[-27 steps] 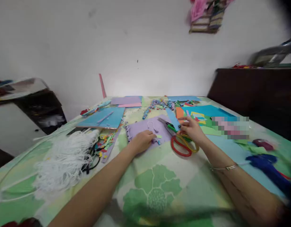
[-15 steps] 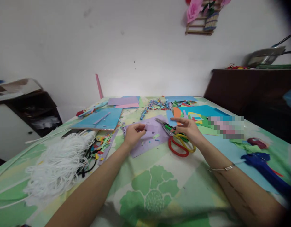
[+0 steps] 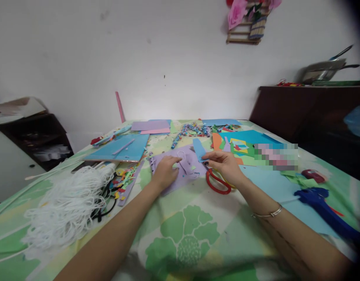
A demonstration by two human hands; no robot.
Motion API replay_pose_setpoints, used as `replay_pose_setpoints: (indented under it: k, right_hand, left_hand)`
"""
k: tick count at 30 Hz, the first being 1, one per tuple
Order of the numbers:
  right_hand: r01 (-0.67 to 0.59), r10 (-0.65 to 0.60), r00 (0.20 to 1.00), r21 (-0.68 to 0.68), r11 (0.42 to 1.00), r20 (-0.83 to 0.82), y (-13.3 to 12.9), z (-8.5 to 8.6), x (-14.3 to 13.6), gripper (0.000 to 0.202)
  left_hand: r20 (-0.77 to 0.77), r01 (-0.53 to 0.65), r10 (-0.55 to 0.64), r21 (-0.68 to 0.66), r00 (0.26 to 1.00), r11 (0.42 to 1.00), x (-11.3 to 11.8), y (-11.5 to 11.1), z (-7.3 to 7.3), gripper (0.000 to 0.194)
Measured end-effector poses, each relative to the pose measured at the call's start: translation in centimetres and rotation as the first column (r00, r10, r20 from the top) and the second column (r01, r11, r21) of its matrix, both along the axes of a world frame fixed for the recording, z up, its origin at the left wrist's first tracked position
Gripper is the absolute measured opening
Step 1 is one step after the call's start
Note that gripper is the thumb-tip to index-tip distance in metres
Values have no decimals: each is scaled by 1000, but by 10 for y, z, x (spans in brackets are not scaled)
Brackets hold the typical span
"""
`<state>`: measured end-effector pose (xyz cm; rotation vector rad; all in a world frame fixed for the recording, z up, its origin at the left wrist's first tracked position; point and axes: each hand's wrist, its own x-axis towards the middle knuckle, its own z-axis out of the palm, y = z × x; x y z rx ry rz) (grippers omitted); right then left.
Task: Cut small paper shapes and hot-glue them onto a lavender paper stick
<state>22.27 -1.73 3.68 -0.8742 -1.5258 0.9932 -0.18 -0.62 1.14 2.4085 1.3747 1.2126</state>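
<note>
My left hand (image 3: 166,173) is over a purple sheet of paper (image 3: 169,187), its thumb and index finger apart and holding nothing. Just beyond its fingertips a small purple paper piece (image 3: 187,168) with a white string loop (image 3: 181,153) lies among scraps on the sheet. In my right hand (image 3: 225,166) the lower end of a blue paper strip (image 3: 199,147) is pinched between thumb and fingers. Below that hand lie scissors with a red handle (image 3: 217,185); their blades are hidden.
A tangle of white cord (image 3: 65,207) lies on the left, beside colourful scraps (image 3: 124,181) and a blue pad (image 3: 118,150). Rolled paper strips (image 3: 178,136) lie at the back. Orange paper (image 3: 217,141), pale blue sheets (image 3: 264,183) and a blue glue gun (image 3: 317,195) are to the right.
My left hand has let go of the small purple piece, which now lies on the sheet. My right hand has moved left and picked up the blue strip from beside the scissors.
</note>
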Motion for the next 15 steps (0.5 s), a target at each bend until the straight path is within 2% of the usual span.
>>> replay_pose_setpoints:
  k: [2,3,5,7,9,12,15]
  right_hand:
    - [-10,11,999,26,1000,-33,-4,0,-7,12]
    - [-17,19,999,34,999,-50,-6,-1,-11,10]
    - [-36,39,996,42,998,-74,-9,-3,-17,9]
    - [-43,47,994,43,998,-97,-13,-5,-21,10]
    - [-44,47,991,30,999,-122,-16,-6,-25,11]
    - [-84,80,984,-18,996,-160,-21,-6,-30,14]
    - [-140,127,975,-57,989,-184,-23,-5,-32,16]
  left_hand:
    - [252,129,-110,-60,961,990,9,-10,5,11]
    - [403,250,-198,-80,894,965,14,-15,8,5]
    - [600,433,-313,-62,736,899,21,-26,15,18]
    - [661,481,-339,-38,669,876,26,-33,18,28]
    - [643,449,-328,-27,692,893,26,-35,18,26]
    - [586,380,-308,1,750,925,24,-33,16,9]
    - [595,373,-308,16,742,928,23,-31,15,4]
